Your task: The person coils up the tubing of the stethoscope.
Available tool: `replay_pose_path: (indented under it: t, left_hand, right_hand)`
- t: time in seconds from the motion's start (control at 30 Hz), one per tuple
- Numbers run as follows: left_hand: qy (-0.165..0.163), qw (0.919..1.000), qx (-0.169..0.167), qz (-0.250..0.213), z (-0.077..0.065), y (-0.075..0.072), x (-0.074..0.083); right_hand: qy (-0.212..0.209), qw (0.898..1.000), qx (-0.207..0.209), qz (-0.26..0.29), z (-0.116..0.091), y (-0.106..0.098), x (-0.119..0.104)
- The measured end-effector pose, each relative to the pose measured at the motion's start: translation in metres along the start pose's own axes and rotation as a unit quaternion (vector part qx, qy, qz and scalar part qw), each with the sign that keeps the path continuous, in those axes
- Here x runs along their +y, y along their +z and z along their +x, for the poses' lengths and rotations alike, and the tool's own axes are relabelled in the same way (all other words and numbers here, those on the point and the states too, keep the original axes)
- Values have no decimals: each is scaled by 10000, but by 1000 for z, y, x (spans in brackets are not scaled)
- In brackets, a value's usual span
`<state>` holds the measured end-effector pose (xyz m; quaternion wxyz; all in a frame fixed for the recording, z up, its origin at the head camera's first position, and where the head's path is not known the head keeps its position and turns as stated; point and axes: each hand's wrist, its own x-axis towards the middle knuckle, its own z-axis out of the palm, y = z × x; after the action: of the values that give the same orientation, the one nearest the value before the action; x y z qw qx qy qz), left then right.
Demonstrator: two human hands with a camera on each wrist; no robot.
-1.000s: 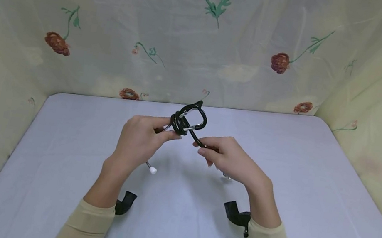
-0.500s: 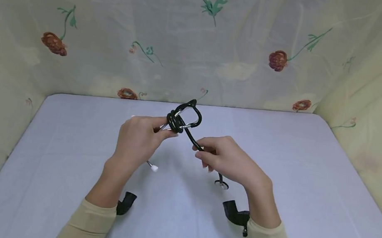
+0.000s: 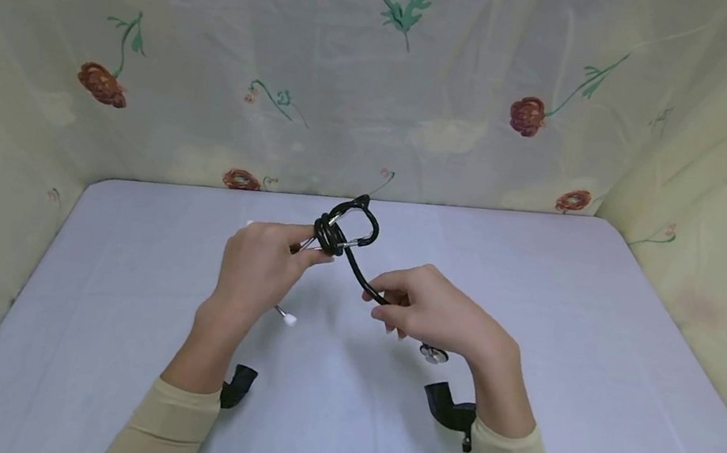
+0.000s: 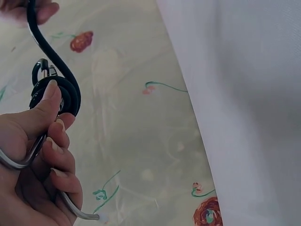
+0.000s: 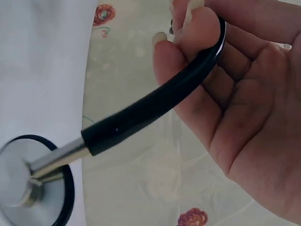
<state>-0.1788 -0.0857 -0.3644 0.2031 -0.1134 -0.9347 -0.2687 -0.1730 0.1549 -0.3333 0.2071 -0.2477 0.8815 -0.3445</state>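
Note:
A stethoscope is held up above the white table, its black tubing wound in a coil (image 3: 331, 235) around its metal ear tubes. My left hand (image 3: 259, 261) grips it at the coil, thumb pressed on the loops in the left wrist view. One metal ear tube (image 4: 75, 209) with a pale ear tip (image 3: 290, 319) pokes out below that hand. To the right, my right hand (image 3: 436, 311) pinches the free stretch of tubing (image 5: 150, 106). Past those fingers hangs the round metal chest piece (image 5: 28, 183) with its black rim. My palm hides part of the ear tubes.
White cloth covers the table (image 3: 329, 429). A flower-patterned curtain (image 3: 422, 132) rises behind its far edge and along both sides. Black curved pieces (image 3: 448, 411) show beside both forearms.
My right hand has shifted slightly down, so more tubing shows between the hands. The chest piece shows more fully below the right hand. The coil has drifted slightly left with my left hand.

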Motion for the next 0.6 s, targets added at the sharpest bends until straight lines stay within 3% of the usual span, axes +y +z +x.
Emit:
replay_pose_path:
  t: [0.23, 0.4, 0.6]
  left_hand:
    - [1, 9997, -230, 83, 0, 2, 2]
    - [87, 9983, -460, 347, -2, 2, 7]
    - [203, 9921, -1043, 666, -5, 3, 15]
  right_hand:
    - [-196, 9997, -79, -148, 0, 2, -2]
    - [-342, 9989, 214, -221, -2, 1, -2]
    - [-628, 9962, 576, -191, -3, -2, -4]
